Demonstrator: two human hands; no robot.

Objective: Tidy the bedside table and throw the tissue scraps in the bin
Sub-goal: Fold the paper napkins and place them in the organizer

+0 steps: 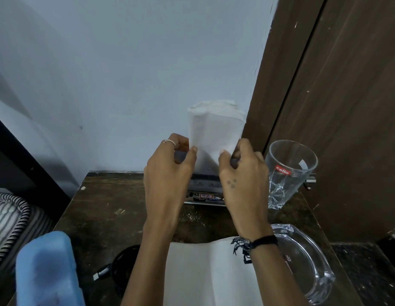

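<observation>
At frame centre, above the bedside table [108, 208], a folded white tissue [214, 131] is pinched by left hand [167, 171] and right hand [240, 171]; the nearby Cello glass [289, 171] could be knocked over.

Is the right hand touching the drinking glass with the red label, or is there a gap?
Apart. In the head view the right hand pinches the white tissue stack, and a strip of dark door shows between it and the drinking glass.
</observation>
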